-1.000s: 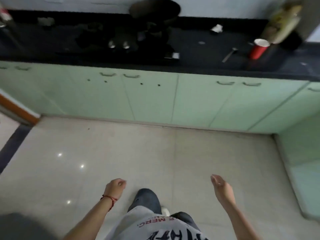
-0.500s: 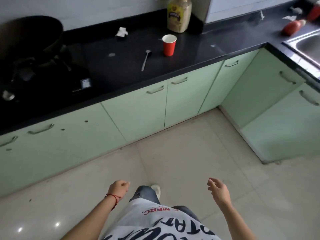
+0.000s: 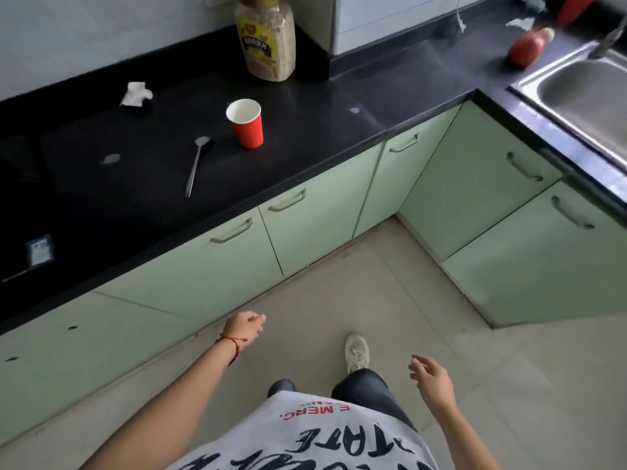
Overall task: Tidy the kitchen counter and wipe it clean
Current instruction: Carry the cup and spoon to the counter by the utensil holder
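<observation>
The black counter runs along pale green cabinets. On it stand a red paper cup and a tall jar of oats against the wall. A metal spoon lies left of the cup, and a crumpled white tissue lies further back. A red bottle lies on its side near the steel sink. My left hand, with a red string at the wrist, hangs loosely curled over the floor and holds nothing. My right hand is open and empty, low at the right.
Green cabinet doors with metal handles form a corner at the right. A dark stove top sits at the left of the counter. Small white specks and scraps dot the counter. Tiled floor lies between me and the cabinets.
My view has swung right and closer to the counter, so the cup, jar and sink now appear larger. Both hands stay low and empty; the left one has risen a little.
</observation>
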Tool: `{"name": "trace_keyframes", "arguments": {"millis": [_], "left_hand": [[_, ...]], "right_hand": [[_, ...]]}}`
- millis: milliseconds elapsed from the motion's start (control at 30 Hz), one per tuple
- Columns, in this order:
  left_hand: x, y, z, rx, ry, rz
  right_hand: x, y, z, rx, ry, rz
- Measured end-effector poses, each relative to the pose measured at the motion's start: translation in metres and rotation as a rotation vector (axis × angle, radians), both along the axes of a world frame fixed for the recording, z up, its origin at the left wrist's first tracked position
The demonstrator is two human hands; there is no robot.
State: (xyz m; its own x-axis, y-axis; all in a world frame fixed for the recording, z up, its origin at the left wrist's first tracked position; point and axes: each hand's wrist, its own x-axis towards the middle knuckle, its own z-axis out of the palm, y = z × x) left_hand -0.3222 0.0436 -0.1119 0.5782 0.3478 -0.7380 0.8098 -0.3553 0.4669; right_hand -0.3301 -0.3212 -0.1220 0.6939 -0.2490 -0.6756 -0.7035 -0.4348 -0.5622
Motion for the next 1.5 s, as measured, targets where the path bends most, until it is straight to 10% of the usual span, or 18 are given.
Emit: {"name": "trace_keyframes", "arguments": {"millis": [500,1033,1500], "left_hand": [[0.045,-0.01,0.005,-0.015,0.008,0.543],[0.057,0.078,0.0,-0.103,0.005,0.853],[0.031,0.04,0.005,-0.183,0.065,1.17]], "right_hand": [[0.267,0.065,0.024,-0.024,-0.046,0.532],[0.32,0.349,0.126,0.301,-0.388,1.073],[0.35,0.5,0.095,-0.017,-0.56,1.264]]}}
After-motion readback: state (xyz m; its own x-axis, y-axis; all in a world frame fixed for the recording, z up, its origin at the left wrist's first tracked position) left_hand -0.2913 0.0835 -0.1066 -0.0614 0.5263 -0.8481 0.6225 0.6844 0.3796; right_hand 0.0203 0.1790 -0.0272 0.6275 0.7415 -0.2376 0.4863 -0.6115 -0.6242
